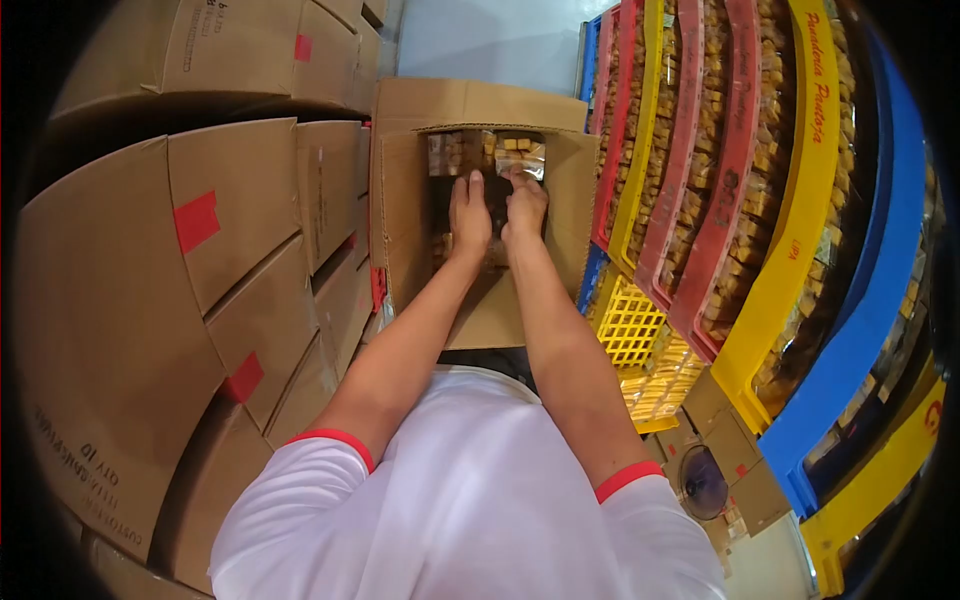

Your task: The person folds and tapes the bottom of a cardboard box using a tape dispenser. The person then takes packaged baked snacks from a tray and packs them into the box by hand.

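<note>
An open cardboard box [410, 215] stands in front of me, and both hands reach down into it. My right hand [525, 212] has its fingers bent onto the lower edge of a clear plastic packet [520, 155] of yellow-brown baked pieces, and seems to grip it. Beside it, my left hand [470, 218] points forward with its fingers stretched out, holding nothing that I can see. Another clear packet [446, 155] lies at the far left inside the box, just beyond the left fingertips. The box's floor is dark and partly hidden by my hands.
Closed cardboard cartons [235, 205] with red labels are stacked along the left. At the right rises a stack of red, yellow and blue crates [800, 200] full of similar packets. A yellow lattice crate [630, 325] sits lower, near my right arm.
</note>
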`<state>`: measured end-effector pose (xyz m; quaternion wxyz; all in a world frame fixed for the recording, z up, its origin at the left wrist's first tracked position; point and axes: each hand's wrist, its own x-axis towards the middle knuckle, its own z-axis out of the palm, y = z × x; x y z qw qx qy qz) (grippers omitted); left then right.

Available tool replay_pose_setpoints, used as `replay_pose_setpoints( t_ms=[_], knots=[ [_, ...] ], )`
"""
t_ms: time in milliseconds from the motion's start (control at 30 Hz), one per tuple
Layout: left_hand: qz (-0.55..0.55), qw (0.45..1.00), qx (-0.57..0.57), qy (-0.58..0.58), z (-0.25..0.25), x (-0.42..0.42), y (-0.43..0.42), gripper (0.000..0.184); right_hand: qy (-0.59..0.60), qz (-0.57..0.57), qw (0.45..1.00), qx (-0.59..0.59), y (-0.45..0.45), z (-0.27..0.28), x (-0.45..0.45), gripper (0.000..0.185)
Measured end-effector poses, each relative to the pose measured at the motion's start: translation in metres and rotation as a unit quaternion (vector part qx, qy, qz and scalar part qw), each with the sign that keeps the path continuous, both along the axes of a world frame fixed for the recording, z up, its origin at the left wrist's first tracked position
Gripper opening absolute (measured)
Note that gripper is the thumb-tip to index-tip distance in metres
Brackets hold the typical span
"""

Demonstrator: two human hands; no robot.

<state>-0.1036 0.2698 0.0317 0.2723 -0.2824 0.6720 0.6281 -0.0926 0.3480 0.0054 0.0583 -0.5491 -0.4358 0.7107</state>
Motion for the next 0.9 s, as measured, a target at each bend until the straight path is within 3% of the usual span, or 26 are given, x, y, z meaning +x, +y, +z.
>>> replay_pose_setpoints(
  t_ms=[33, 100, 133, 167, 233, 267, 333, 400, 533, 633, 733, 800, 900],
  knots=[
    [-0.002, 1.000, 0.001, 0.003, 0.006, 0.004, -0.001, 0.056, 0.003, -0.002, 1.000, 0.001, 0.000, 0.009, 0.000, 0.024],
    [-0.082, 0.982, 0.037, 0.163, 0.011, 0.003, -0.002, 0.060, -0.049, 0.180, 0.966, 0.181, -0.004, 0.037, 0.007, 0.029],
    [-0.084, 0.982, 0.038, 0.166, 0.012, -0.001, -0.001, 0.060, -0.121, 0.307, 0.927, 0.177, 0.001, 0.047, 0.013, 0.040],
    [-0.098, 0.985, 0.065, 0.128, 0.010, -0.006, 0.001, 0.064, -0.121, 0.307, 0.927, 0.178, 0.000, 0.060, 0.026, 0.040],
    [-0.109, 0.986, 0.092, 0.088, 0.005, -0.009, 0.002, 0.069, -0.076, 0.425, 0.800, 0.416, -0.003, 0.104, 0.039, 0.052],
    [-0.105, 0.990, 0.086, 0.050, 0.002, -0.010, 0.001, 0.071, -0.075, 0.427, 0.799, 0.416, -0.001, 0.107, 0.038, 0.052],
    [-0.105, 0.991, 0.079, 0.010, 0.002, -0.016, 0.003, 0.073, -0.028, 0.514, 0.686, 0.514, 0.003, 0.109, 0.037, 0.066],
    [-0.095, 0.992, 0.081, -0.034, 0.007, -0.026, 0.006, 0.076, -0.039, 0.525, 0.684, 0.506, 0.003, 0.095, 0.028, 0.070],
    [-0.093, 0.991, 0.093, -0.010, 0.016, -0.036, 0.004, 0.077, -0.072, 0.551, 0.655, 0.511, 0.006, 0.035, 0.019, 0.083],
    [-0.166, 0.985, 0.024, 0.046, 0.014, -0.031, -0.009, 0.072, -0.084, 0.562, 0.649, 0.505, 0.001, 0.024, 0.022, 0.085],
    [-0.086, 0.996, -0.019, 0.011, 0.005, -0.013, -0.011, 0.064, -0.107, 0.569, 0.622, 0.527, 0.002, 0.000, 0.018, 0.088],
    [-0.052, 0.993, -0.042, 0.102, -0.014, -0.002, -0.014, 0.056, -0.125, 0.561, 0.601, 0.555, 0.002, -0.021, 0.014, 0.092],
    [-0.102, 0.986, -0.070, 0.108, -0.029, 0.002, -0.024, 0.052, -0.126, 0.559, 0.635, 0.518, 0.002, -0.031, 0.013, 0.090]
  ],
)
